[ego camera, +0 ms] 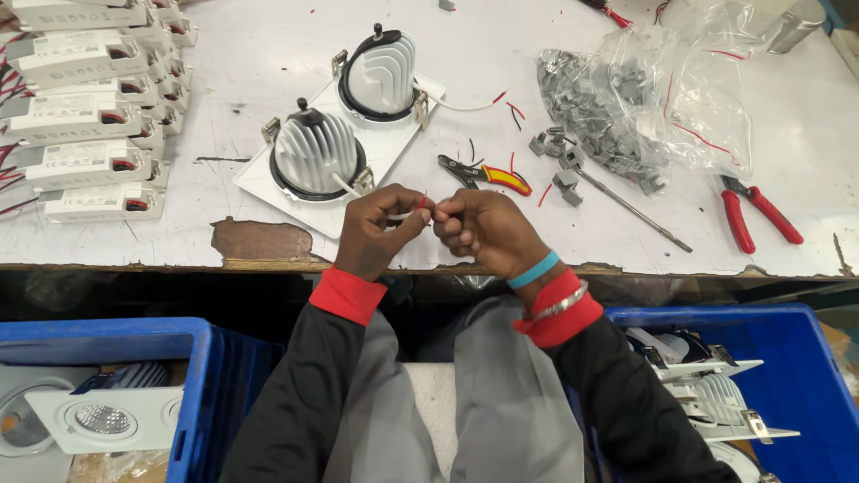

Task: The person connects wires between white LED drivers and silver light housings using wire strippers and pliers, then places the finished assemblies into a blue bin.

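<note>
A white twin downlight fixture (394,148) with two finned round lamps lies on the worn white workbench (268,54). A white cable runs from its near lamp to my hands. My left hand (376,228) pinches the cable end, where a small red wire tip (422,202) shows. My right hand (488,228) meets it fingertip to fingertip on the same wire end, both hands just above the bench's front edge.
Small yellow-and-red pliers (488,174) lie beyond my hands. Grey connector pieces (559,152) spill from a clear bag (662,98); a thin screwdriver (635,210) and red cutters (756,215) lie right. White driver boxes (89,116) stack left. Blue crates (201,376) (787,358) hold fixtures.
</note>
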